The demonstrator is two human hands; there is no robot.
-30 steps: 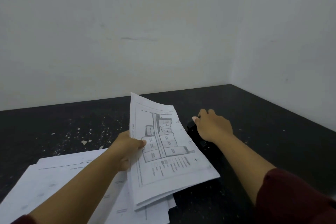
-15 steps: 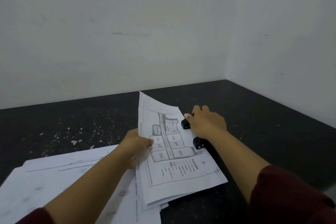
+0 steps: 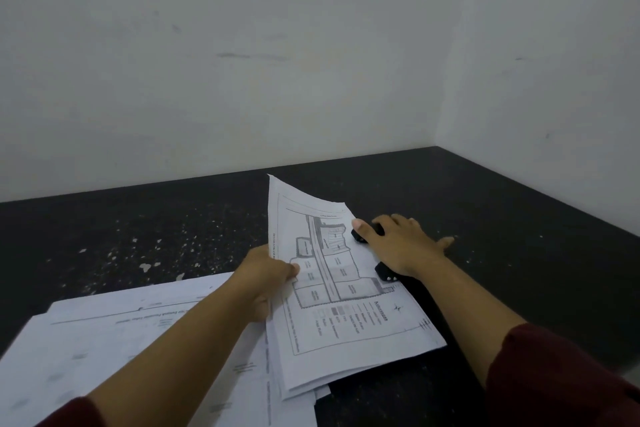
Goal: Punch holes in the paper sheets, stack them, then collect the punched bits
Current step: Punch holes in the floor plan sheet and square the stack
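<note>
Gripping a thin sheaf of printed sheets (image 3: 332, 291) by its left edge, left hand (image 3: 268, 274) feeds it toward the black hole punch (image 3: 382, 272); right hand (image 3: 398, 246) presses flat on top, hiding most of it. Map print illegible.

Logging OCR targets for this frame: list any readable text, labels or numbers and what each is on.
No text here can be read for certain.
Held sheets in the left hand: floor-plan drawing with room labels, a legend and a compass mark, all too small and blurred.
Loose sheets on the counter: printed lines, blurred and upside down.
Hole punch under the right hand: no label visible.
</note>
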